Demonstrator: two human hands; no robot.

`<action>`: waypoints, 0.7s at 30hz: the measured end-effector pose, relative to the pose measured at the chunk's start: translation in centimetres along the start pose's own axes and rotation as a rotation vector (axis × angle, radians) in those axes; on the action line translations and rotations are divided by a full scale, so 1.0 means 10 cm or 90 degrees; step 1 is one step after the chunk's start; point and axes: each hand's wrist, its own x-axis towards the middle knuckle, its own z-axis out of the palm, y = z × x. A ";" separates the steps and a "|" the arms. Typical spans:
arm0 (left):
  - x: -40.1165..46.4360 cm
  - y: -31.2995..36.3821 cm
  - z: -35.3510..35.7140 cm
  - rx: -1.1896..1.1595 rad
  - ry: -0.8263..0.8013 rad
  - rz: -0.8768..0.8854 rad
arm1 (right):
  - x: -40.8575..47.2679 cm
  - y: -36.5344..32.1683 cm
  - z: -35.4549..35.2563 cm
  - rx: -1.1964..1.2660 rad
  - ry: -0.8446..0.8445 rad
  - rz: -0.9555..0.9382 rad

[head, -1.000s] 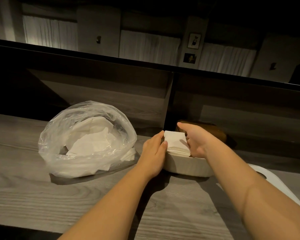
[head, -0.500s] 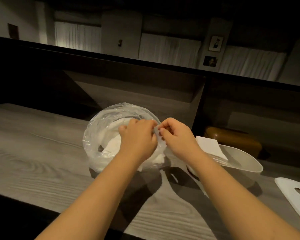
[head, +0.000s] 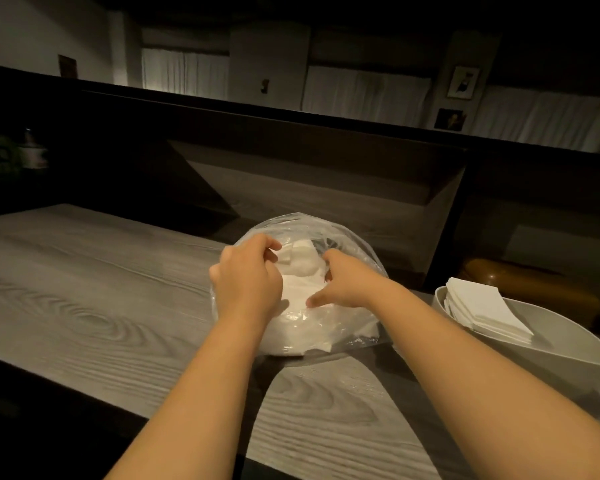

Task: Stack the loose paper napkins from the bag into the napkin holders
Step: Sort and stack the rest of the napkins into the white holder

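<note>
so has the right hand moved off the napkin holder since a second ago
Yes. The right hand has gone left, away from the holder, and now reaches into the bag beside the left hand.

You're looking across a grey wood-grain tabletop (head: 83,292), its dark near edge cutting across the lower left. Behind it a dark partition (head: 291,157) runs the full width, capped by a black ledge. At your far right, a brown rounded object (head: 534,289) sits against the partition, too dim to identify. Far left in shadow, a small pale bottle-like item (head: 31,150), blurred. Beyond the ledge: white curtains (head: 364,91) and two small framed pictures (head: 463,83) on a pillar, one above the other
</note>
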 end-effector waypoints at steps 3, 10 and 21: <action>-0.01 0.00 0.00 -0.046 0.031 0.006 | 0.03 0.01 0.04 -0.005 0.014 0.006; -0.02 0.04 0.01 -0.278 0.051 -0.078 | -0.08 -0.14 0.04 -0.122 0.171 -0.130; 0.05 0.04 0.01 -0.547 0.189 -0.241 | -0.02 -0.34 0.16 -0.160 0.015 -0.067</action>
